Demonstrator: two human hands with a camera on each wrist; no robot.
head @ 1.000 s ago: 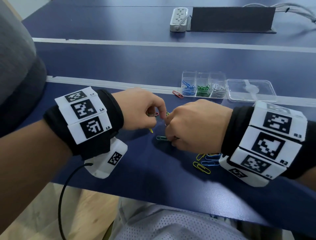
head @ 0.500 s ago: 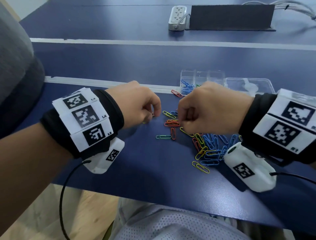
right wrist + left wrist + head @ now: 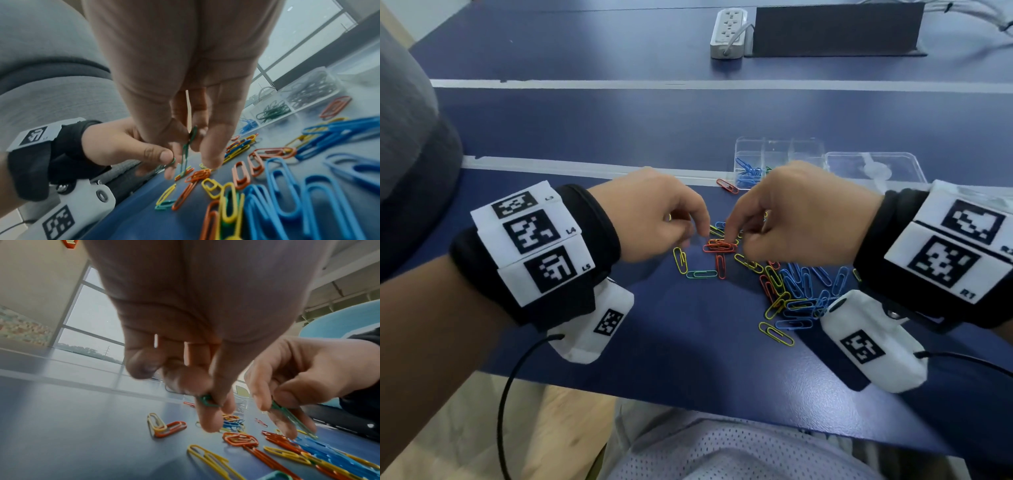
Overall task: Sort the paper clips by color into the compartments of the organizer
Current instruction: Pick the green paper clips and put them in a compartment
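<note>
My left hand (image 3: 697,234) pinches a green paper clip (image 3: 206,400) between thumb and forefinger, just above the table. My right hand (image 3: 732,236) faces it, fingertip to fingertip, and pinches a green clip (image 3: 188,146) that hangs down from its fingers. Both hover over a small heap of orange clips (image 3: 719,246). A loose pile of blue, yellow, orange and green clips (image 3: 798,291) lies under my right wrist. The clear organizer (image 3: 779,147) stands behind my right hand, with blue clips (image 3: 748,173), green clips (image 3: 271,112) and grey clips (image 3: 308,94) in separate compartments.
The organizer's clear lid (image 3: 873,168) lies open to its right. One red clip (image 3: 726,186) lies alone by the organizer's front left corner. A white power strip (image 3: 727,32) and a dark panel (image 3: 835,29) sit far back. The table's front edge is near my lap.
My right hand moved away from me, uncovering the pile, and now lowers its fingertips at the orange clips. The left hand shifted only slightly.
</note>
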